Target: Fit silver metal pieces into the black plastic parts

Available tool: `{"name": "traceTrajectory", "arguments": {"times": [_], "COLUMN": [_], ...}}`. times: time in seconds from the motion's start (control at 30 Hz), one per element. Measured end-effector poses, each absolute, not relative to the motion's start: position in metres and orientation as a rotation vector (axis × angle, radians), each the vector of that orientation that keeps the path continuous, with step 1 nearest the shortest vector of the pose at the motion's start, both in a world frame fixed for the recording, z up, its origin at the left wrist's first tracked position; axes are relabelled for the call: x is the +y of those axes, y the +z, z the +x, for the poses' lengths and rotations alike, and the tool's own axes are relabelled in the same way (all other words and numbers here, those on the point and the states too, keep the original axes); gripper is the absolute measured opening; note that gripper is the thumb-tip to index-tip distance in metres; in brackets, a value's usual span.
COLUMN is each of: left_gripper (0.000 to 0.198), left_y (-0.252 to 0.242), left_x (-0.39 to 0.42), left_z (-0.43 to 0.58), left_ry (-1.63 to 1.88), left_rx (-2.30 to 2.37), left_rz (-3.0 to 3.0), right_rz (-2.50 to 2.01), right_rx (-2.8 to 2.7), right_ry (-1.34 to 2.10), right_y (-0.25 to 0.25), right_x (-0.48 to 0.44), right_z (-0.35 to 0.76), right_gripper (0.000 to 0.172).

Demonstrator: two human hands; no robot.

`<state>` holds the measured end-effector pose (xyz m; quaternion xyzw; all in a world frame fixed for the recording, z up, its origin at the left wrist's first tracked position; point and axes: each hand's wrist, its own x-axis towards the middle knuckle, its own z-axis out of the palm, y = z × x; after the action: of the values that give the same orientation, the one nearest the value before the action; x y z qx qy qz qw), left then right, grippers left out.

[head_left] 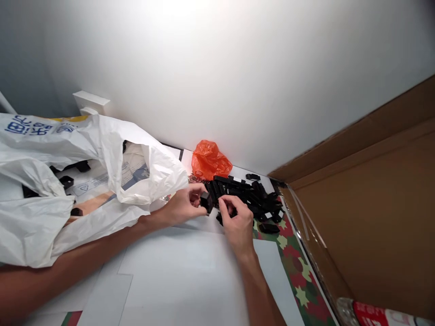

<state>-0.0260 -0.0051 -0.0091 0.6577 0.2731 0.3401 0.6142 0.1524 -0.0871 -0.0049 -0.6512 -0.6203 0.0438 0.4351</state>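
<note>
My left hand (pixel 185 204) is closed around a small black plastic part (pixel 205 202), pinched between thumb and fingers, with its end facing me. Close beside it on the right, my right hand (pixel 237 219) has its thumb and forefinger pressed together in a pinch. Whatever sits between those fingertips is too small to make out. Just behind both hands lies a heap of black plastic pieces (pixel 261 199), some bearing white labels. An orange plastic bag (pixel 209 159) rests crumpled beyond the heap, against the wall, with small reddish-brown bits at its foot.
A large white plastic bag (pixel 166 174) lies open at the left, with black parts inside. White sheets (pixel 176 276) cover much of the camouflage-patterned tabletop (pixel 302 276). Cardboard (pixel 374 203) stands along the right edge. A bottle with a red label (pixel 370 313) is at the lower right.
</note>
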Motion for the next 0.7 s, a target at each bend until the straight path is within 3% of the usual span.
{"name": "traceTrajectory", "arguments": {"times": [0.23, 0.6, 0.7], "left_gripper": [0.022, 0.020, 0.019], "left_y": [0.015, 0.009, 0.007], "left_x": [-0.012, -0.013, -0.012], "left_z": [-0.036, -0.040, -0.039], "left_ry": [0.556, 0.367, 0.374], "left_rx": [0.385, 0.454, 0.443], "left_rz": [1.762, 1.774, 1.782], "right_rz": [-1.505, -1.330, -1.288], "right_rx": [-1.380, -1.952, -2.121], "right_ry": [0.477, 1.040, 0.965], "right_y": [0.011, 0.038, 0.040], "right_x": [-0.067, 0.008, 0.020], "right_z": [0.150, 0.107, 0.097], "right_gripper": [0.025, 0.006, 0.012]}}
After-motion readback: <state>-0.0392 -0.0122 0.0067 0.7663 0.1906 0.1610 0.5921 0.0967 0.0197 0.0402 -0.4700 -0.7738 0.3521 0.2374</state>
